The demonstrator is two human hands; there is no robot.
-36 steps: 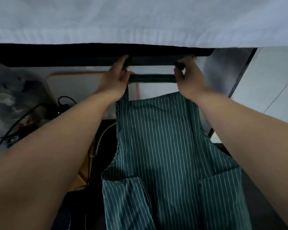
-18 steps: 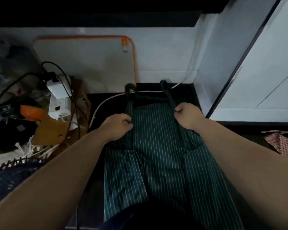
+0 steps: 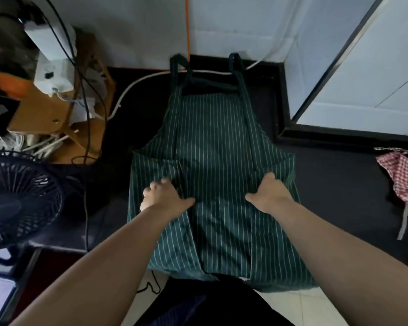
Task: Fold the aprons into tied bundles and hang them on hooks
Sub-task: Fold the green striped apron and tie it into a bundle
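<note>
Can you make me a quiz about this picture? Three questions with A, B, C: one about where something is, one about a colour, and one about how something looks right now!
1. Where is the red checked cloth?
A) on top of the green apron
B) to the right of it
C) held in a hand

2. What colour are the thin stripes on the green apron?
A) white
B) yellow
C) pink

3. How is the green apron right now?
A) tied in a bundle
B) hanging on a hook
C) spread out flat

Answers:
1 B: it lies apart from the apron, at the right edge of the dark surface.
2 A: pale white lines run down the green cloth.
3 C: it lies opened out, with the left hand and the right hand on it.
</note>
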